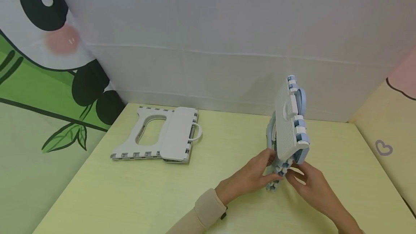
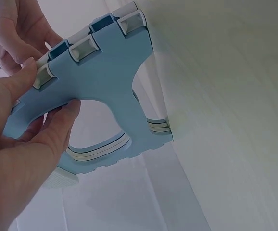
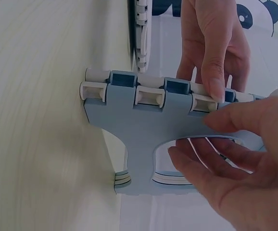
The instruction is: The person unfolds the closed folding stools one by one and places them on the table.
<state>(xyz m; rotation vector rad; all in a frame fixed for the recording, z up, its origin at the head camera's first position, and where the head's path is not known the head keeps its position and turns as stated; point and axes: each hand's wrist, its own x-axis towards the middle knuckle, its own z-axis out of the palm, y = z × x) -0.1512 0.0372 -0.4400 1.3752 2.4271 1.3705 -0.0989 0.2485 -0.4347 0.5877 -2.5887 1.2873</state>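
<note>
A blue-and-white folding step stool (image 1: pixel 287 125), mostly folded, stands upright on the right half of the table, its ridged white top panel facing left. My left hand (image 1: pixel 250 174) grips its blue leg panel (image 2: pixel 105 72): the thumb lies on the hinged edge and the fingers reach into the cut-out. On the other side, my right hand (image 1: pixel 312 187) is at the same lower part. In the right wrist view, the right hand's thumb touches the blue panel, and its loosely bent fingers are by the opening; their full contact is hidden.
A white-and-grey folding stool (image 1: pixel 178 133) lies flat at the table's left, its loop handle (image 1: pixel 196 133) pointing right. A pale wall sheet (image 1: pixel 227 64) rises behind the yellow table (image 1: pixel 162 198). Printed panels flank it at left and right.
</note>
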